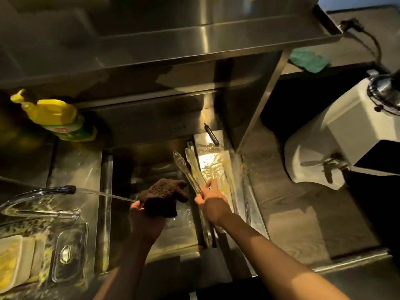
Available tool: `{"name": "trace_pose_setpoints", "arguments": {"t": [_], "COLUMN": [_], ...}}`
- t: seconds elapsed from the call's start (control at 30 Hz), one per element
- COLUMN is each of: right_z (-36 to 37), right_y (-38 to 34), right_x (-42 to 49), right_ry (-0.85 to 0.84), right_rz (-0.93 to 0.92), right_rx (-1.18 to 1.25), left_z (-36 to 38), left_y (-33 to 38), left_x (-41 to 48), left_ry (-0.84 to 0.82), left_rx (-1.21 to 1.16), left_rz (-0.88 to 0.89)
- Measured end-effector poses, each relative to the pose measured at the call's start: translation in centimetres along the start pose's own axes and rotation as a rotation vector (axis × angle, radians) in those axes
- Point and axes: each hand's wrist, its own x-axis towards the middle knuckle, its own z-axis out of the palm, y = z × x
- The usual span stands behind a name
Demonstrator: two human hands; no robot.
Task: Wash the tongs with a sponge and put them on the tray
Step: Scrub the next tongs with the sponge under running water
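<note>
My right hand [211, 199] grips clear plastic tongs [184, 167] by their hinge end; their tips point away from me over the sink's right edge. My left hand [145, 219] holds a dark brown sponge cloth [164, 194] over the steel sink [151, 169], just left of the tongs and not touching them. A thin stream of water from the tap [54, 190] reaches the sponge. The wet metal tray [216, 167] lies right of the sink, under the far part of the tongs.
A yellow-green soap bottle [58, 119] stands at the back left. A black pen-like tool [211, 134] lies at the tray's far end. A clear lid [69, 254] and food containers [13, 258] sit at the left. A white machine [337, 135] stands right, under a shelf with a green cloth [309, 60].
</note>
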Motion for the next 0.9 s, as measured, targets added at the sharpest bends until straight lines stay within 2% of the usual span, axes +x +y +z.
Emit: {"name": "trace_pose_setpoints", "arguments": {"t": [0.1,0.13,0.17,0.2,0.23,0.27,0.3,0.37,0.4,0.47,0.53,0.57,0.67,0.77,0.83,0.9], "right_z": [0.8,1.3,1.6,1.9,2.5,2.8,3.3,4.2,4.6,5.7,6.8,7.6,10.0,12.4,12.5,12.2], "right_y": [-1.7,-2.6,-3.2,-3.8,-4.6,-5.0,-5.6,-6.2,-6.4,-7.0,-7.6,-8.0,-9.6,-10.4,-10.6,-10.9], "right_x": [0.0,0.1,0.0,0.0,-0.1,-0.1,-0.2,-0.1,-0.1,0.2,0.6,0.9,1.0,1.2,1.5,2.2], "right_ry": [-0.065,-0.099,-0.124,-0.139,-0.149,-0.158,-0.174,-0.216,-0.246,-0.294,-0.294,-0.283,-0.284,-0.261,-0.274,-0.293], "right_rz": [-0.068,-0.105,-0.13,-0.148,-0.161,-0.17,-0.18,-0.191,-0.205,-0.257,-0.306,-0.306,-0.121,0.008,0.023,0.001], "right_rx": [0.126,0.125,0.125,0.125,0.126,0.129,0.132,0.134,0.108,-0.017,-0.141,-0.158,0.025,0.166,0.146,0.087], "left_z": [-2.1,-3.7,-5.0,-6.8,-8.3,-9.3,-9.8,-11.0,-11.8,-13.3,-14.3,-14.8,-14.7,-14.6,-15.2,-15.5], "left_y": [1.7,1.7,2.0,1.9,2.4,3.0,3.6,4.8,5.0,5.6,6.5,7.0,8.0,7.6,7.4,7.1], "left_x": [0.4,0.6,1.2,1.3,1.5,1.3,1.2,1.9,2.5,2.9,3.5,3.8,4.0,4.5,5.0,5.5], "left_ry": [-0.131,-0.093,-0.006,0.087,0.148,0.212,0.232,0.304,0.304,0.255,0.314,0.286,0.167,0.255,0.339,0.412], "left_rx": [-0.077,-0.118,-0.04,0.24,0.351,0.495,0.463,0.106,-0.05,-0.178,-0.16,-0.134,-0.169,-0.049,0.099,0.149], "left_rz": [-0.071,-0.031,-0.004,0.094,0.111,0.209,0.174,-0.046,-0.108,-0.17,-0.164,-0.148,-0.144,-0.206,-0.17,-0.165]}}
